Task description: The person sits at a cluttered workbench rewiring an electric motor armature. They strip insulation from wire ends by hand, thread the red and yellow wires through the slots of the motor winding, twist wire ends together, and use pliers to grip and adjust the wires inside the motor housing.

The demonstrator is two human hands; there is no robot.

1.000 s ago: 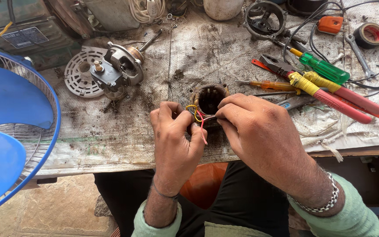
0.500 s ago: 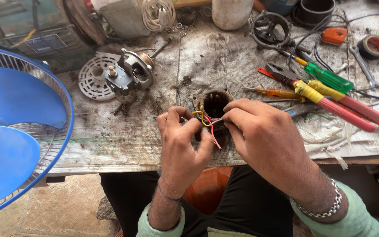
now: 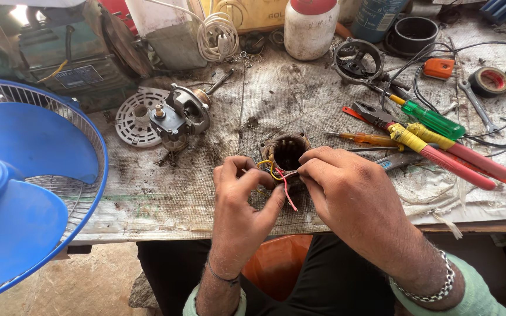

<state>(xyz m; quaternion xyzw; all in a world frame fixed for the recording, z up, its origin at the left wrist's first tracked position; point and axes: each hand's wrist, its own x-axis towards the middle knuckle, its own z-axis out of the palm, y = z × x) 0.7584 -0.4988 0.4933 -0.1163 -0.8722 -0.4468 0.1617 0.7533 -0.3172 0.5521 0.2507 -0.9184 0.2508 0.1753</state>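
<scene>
A small round motor stator with a dark hollow centre sits on the dirty workbench. Yellow and red wires come out of its near side. My left hand pinches these wires from the left with thumb and fingers. From the right, my right hand holds the same wire bundle at its fingertips, right against the stator's rim. Both hands meet just in front of the stator, hiding its lower half.
A blue fan with its wire guard fills the left side. A grey motor housing lies beside a white slotted disc. Pliers with red handles, screwdrivers, a tape roll and black cables lie at right. A white jar stands at the back.
The view has shifted, so the bench sits lower in the frame. My hands stay on the wires at the stator, with the fingers slightly rearranged.
</scene>
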